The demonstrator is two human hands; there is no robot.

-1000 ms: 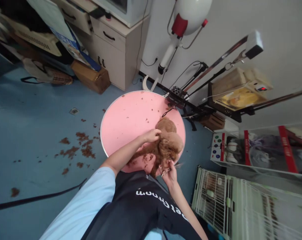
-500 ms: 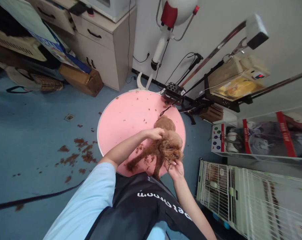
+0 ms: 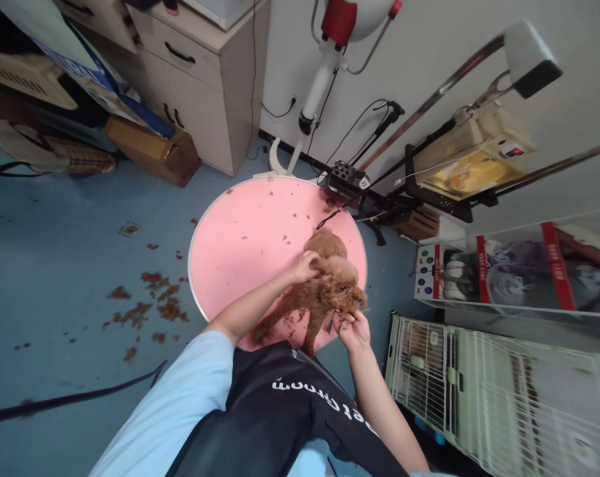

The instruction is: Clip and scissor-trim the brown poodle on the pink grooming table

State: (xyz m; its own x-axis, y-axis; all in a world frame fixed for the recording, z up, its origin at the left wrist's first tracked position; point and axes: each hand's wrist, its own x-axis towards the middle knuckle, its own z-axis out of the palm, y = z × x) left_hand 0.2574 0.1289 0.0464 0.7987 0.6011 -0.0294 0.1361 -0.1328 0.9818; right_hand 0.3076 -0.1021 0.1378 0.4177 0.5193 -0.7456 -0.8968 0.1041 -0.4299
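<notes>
A brown curly-haired dog stands on the round pink grooming table, its head toward the right. My left hand is closed on the fur at the side of the dog's head, perhaps on its ear. Below the muzzle, my right hand has its fingers through the loops of a pair of scissors. The scissor blades are small and partly lost against the dog's dark fur. Loose tufts of cut hair lie on the table around the front legs.
Brown hair clumps litter the blue floor on the left. A cabinet and cardboard box stand behind. A white stand dryer is at the back. Wire cages and a clear display box line the right side.
The dog's head has tipped slightly, its muzzle shifting a little right. My left hand has moved slightly left, with the fingers less flat. The right hand stays under the muzzle with the scissors.
</notes>
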